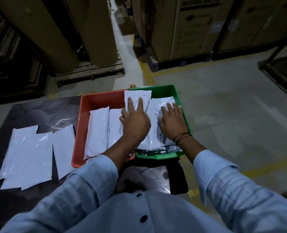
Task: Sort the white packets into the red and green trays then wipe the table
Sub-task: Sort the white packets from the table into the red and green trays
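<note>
- Head view, left hand (136,122): lies flat on the top white packet (137,96), fingers (130,103) straight and spread wide, gripping nothing.
- Under those fingers: overlaps the line where red tray (82,118) and green tray (166,89) touch, far end past the fingertips.
- Right hand (173,122): presses palm-down on another packet (163,102) inside the green tray, fingers (170,107) straight and fairly wide, gripping nothing; dark threads (181,137) round the wrist.
- Beneath both palms: more packets piled in the green tray, number unclear.
- Just left of the left fingers: red-tray packets (97,132) lying side by side, lengthwise.
- Well left of the fingers, outside the trays: loose packets (30,157) overlapping flat on the dark desk (38,113).
- Nearer the body than the fingers: dark flat item (179,179) at the desk edge, kind unclear.
- Beyond the fingertips: grey floor (223,106) with yellow lines, brown rolls (97,31) on a pallet (92,71), cardboard boxes (189,31).
</note>
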Available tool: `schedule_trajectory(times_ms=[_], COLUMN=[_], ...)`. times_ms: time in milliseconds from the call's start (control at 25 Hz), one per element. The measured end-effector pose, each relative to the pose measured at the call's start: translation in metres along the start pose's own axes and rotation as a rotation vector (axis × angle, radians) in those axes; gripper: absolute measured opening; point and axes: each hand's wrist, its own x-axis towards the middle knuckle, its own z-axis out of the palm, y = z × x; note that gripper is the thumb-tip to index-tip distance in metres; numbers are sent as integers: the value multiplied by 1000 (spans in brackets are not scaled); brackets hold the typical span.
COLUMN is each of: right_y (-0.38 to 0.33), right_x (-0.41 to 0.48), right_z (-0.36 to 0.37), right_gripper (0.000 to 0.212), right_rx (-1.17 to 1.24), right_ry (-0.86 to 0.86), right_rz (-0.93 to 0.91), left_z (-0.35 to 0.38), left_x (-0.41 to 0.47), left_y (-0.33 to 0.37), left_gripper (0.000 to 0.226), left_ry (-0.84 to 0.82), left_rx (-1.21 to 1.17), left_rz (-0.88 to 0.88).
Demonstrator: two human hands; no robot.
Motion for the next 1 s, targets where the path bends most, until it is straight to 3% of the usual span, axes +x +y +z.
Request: schedule_trajectory(times_ms=[280,560,720,840,1000], right_y=[6,10,19,24,27], right_x=[5,7,11,12,10], right_z=[42,35,13,-3,-7], right_gripper=[64,63,50,44,42], right_rx=[10,65,292,447,531], right_ry=[-158,-193,-49,65,103], right_rz=[-44,-84,-61,-37,-24], left_z=[16,28,45,66,89], left_x=[2,9,15,14,17], left_y=[8,18,20,22,17], left_gripper=[64,66,69,78,73], left_ry=[-7,7,-38,27,5], left_rx=[9,-32,-76,-31,7], left_rz=[-22,-21,-26,45,84])
